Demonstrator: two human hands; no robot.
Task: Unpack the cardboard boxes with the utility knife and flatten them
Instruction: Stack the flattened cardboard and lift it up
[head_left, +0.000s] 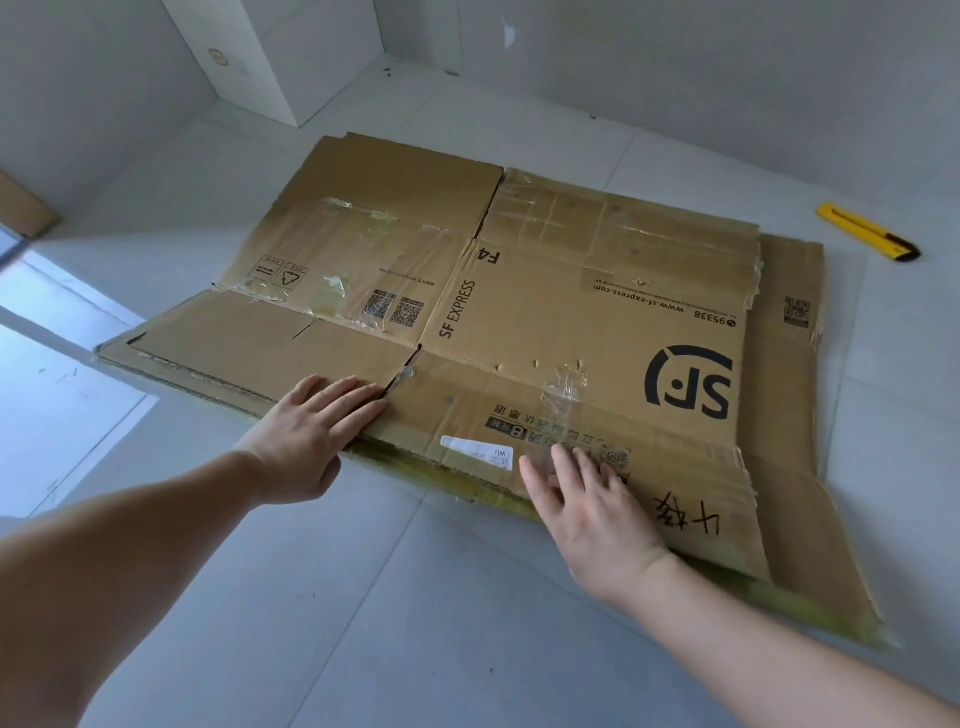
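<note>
A large brown cardboard box (519, 291) printed "SF EXPRESS" lies flattened on the pale tiled floor, on top of another flattened box (789, 415) whose edge shows at the right. My left hand (311, 431) presses flat with straight fingers on the near left flap. My right hand (587, 499) rests flat, fingers spread, on the near right flap by a strip of clear tape. The yellow utility knife (865, 231) lies on the floor at the far right, apart from both hands.
A white cabinet (291, 57) stands against the wall at the back left. A piece of brown cardboard (23, 205) shows at the left edge. Bright window light falls on the floor at the left.
</note>
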